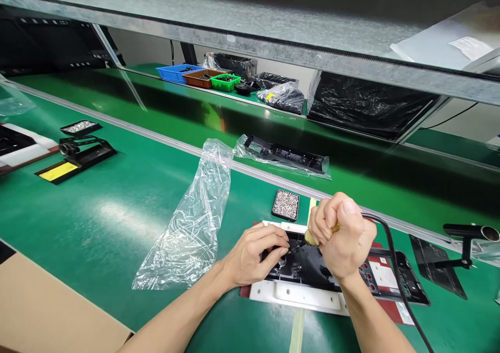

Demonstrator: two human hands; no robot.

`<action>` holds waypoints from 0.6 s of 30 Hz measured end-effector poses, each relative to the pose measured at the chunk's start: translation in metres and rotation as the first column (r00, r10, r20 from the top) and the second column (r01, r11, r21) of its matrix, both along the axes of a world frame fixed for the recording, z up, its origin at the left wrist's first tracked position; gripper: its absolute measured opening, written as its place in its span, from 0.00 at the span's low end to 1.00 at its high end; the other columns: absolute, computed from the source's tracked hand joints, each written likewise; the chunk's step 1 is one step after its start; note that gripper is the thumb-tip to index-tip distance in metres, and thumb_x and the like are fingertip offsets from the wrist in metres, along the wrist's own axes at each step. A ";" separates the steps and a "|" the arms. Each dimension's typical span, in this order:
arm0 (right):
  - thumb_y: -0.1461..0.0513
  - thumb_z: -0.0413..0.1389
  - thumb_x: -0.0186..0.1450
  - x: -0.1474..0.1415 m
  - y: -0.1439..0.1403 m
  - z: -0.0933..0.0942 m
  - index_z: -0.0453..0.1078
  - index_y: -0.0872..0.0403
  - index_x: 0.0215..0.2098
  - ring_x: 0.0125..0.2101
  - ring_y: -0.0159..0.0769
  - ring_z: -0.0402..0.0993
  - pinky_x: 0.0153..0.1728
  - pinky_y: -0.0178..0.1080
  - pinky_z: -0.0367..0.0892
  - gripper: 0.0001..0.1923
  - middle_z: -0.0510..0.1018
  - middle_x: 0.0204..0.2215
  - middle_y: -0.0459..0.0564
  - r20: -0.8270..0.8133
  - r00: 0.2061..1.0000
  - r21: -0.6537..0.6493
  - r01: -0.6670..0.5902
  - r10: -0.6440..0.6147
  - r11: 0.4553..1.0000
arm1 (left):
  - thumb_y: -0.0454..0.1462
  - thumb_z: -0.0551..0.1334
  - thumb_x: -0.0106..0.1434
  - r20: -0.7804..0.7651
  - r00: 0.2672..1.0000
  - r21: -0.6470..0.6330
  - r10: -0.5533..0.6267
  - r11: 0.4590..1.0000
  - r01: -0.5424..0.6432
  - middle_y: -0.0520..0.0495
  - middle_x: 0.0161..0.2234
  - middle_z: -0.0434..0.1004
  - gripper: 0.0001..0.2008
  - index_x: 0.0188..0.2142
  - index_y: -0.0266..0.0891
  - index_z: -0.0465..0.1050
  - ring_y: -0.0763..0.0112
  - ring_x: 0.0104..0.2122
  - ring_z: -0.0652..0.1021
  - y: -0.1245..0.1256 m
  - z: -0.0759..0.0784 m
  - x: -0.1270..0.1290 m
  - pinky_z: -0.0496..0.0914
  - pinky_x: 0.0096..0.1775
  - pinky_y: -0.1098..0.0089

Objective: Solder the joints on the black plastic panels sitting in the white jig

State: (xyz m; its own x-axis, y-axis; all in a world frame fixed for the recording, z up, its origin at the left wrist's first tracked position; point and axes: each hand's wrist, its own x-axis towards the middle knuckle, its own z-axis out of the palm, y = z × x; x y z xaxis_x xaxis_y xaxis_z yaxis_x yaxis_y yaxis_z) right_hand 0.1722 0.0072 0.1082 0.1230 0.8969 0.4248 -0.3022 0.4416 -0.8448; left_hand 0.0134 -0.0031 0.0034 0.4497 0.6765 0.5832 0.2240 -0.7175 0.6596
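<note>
On the green desk, a crumpled clear plastic bag lies just left of a black plastic panel resting in a white fixture. The right hand has its grip clenched around a yellow-handled electric screwdriver with a black cable, tip down on the panel. The left hand pinches something too small to tell at the tip, near a small tray of screws.

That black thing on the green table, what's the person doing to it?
A person's right hand is wrapped around a corded tool, its tip pointing down at a black plastic part. The part lies in a white holder on the green table. The left hand rests on the part, fingers pinched close to the tool's tip. A small tray of tiny metal pieces sits just behind, and an empty plastic bag lies to the left.
</note>
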 end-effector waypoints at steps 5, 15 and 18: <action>0.54 0.52 0.73 -0.003 -0.001 -0.007 0.58 0.53 0.22 0.14 0.24 0.50 0.12 0.30 0.47 0.23 0.56 0.15 0.40 0.008 1.000 0.004 -0.006 0.006 1.000 | 0.31 0.60 0.71 -0.003 1.000 0.009 0.009 1.000 -0.009 0.44 0.42 0.80 0.06 0.44 0.37 0.75 0.66 0.42 0.80 0.000 -0.002 -0.005 0.68 0.44 0.64; 0.54 0.51 0.74 -0.008 -0.001 -0.011 0.57 0.52 0.22 0.15 0.25 0.50 0.13 0.32 0.47 0.23 0.57 0.16 0.40 -0.012 1.000 0.006 -0.022 0.022 1.000 | 0.31 0.60 0.71 -0.031 1.000 -0.014 -0.004 1.000 0.004 0.44 0.43 0.80 0.06 0.45 0.39 0.75 0.65 0.43 0.80 -0.001 -0.004 -0.014 0.69 0.47 0.62; 0.54 0.51 0.74 -0.010 -0.001 -0.011 0.57 0.52 0.22 0.15 0.25 0.51 0.13 0.32 0.47 0.23 0.57 0.16 0.40 -0.016 1.000 -0.008 -0.017 0.017 1.000 | 0.30 0.60 0.71 -0.028 1.000 -0.013 -0.003 1.000 0.002 0.45 0.43 0.80 0.06 0.44 0.39 0.75 0.66 0.43 0.80 -0.001 -0.004 -0.015 0.69 0.47 0.63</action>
State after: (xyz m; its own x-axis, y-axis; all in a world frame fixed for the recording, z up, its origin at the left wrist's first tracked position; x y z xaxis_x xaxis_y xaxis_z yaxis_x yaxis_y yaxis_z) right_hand 0.1626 0.0061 0.0975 0.1148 0.9022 0.4158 -0.3232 0.4297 -0.8432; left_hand -0.0013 -0.0045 -0.0003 0.4676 0.6826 0.5617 0.2410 -0.7098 0.6619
